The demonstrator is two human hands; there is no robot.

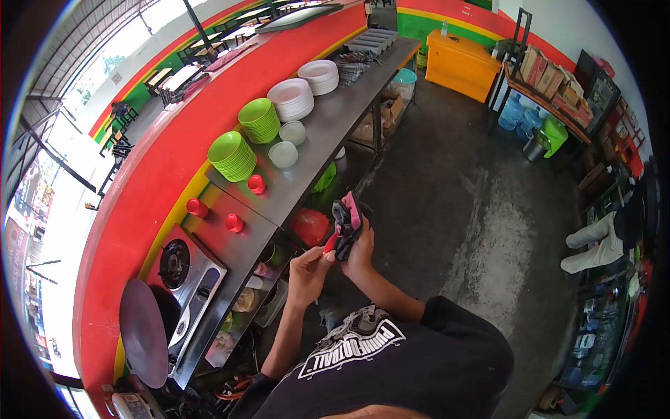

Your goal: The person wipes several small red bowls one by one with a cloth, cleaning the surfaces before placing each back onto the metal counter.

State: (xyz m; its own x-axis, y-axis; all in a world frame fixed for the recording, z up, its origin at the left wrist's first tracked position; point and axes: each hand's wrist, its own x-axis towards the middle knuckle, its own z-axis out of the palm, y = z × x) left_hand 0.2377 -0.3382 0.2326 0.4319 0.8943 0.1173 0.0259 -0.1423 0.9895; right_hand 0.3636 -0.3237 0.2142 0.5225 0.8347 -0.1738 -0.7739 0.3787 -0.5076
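Note:
In front of my chest, my right hand point(360, 250) is closed around a bunched dark grey and pink cloth point(345, 222). My left hand point(308, 275) pinches a small red object point(331, 243) against the cloth's near side; its kind is hard to make out, as fingers and cloth cover part of it. To the left, on the steel counter point(317, 143), are red cups point(257, 184), stacked green bowls point(232, 158) and two small clear bowls point(283, 154). Neither hand touches these.
A gas stove point(183, 279) and a large dark round pan point(144, 334) stand at the near left. Stacked white plates point(290, 100) and cutlery point(352, 72) line the far counter. An orange cabinet point(457, 66) stands behind; a person in light trousers point(593, 244) is at the right.

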